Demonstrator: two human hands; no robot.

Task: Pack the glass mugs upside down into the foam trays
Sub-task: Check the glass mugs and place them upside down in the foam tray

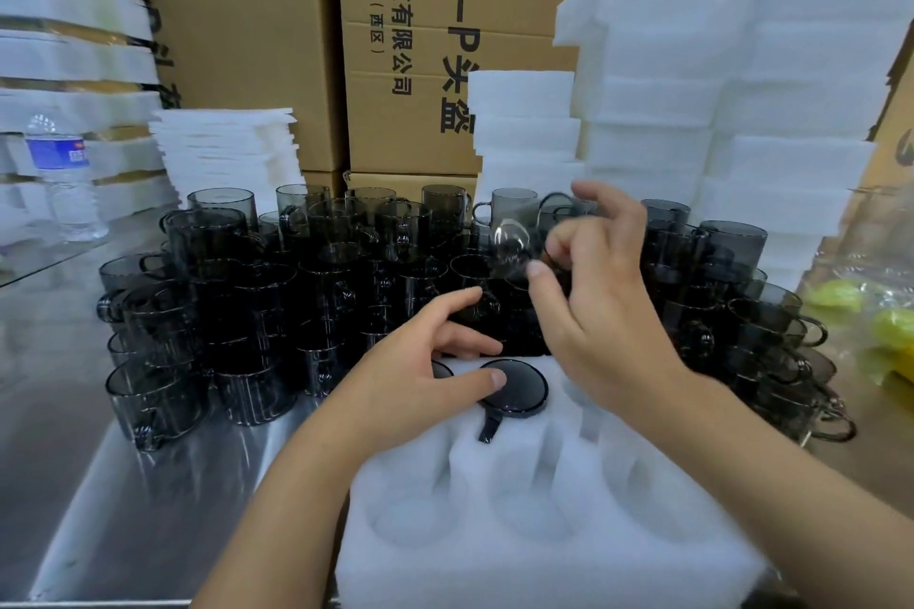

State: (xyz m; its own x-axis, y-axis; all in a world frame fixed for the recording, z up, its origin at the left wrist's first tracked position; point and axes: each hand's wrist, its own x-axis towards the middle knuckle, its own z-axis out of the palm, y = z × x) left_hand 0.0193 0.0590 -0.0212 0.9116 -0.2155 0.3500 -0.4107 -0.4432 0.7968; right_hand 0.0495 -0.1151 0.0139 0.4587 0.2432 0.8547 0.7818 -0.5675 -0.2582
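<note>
While a blurred smoky mug (pixel 524 242) is pinched between thumb and fingers of the right hand (pixel 601 307), the left hand (pixel 425 376) is spread open, its thumb touching an inverted mug (pixel 514 388) seated in the foam tray (pixel 618 534) below.

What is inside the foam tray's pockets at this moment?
The foam tray holds one upside-down mug in a back pocket; another dark rim shows beside it, mostly hidden under the left hand. Nearer pockets are empty.
</note>
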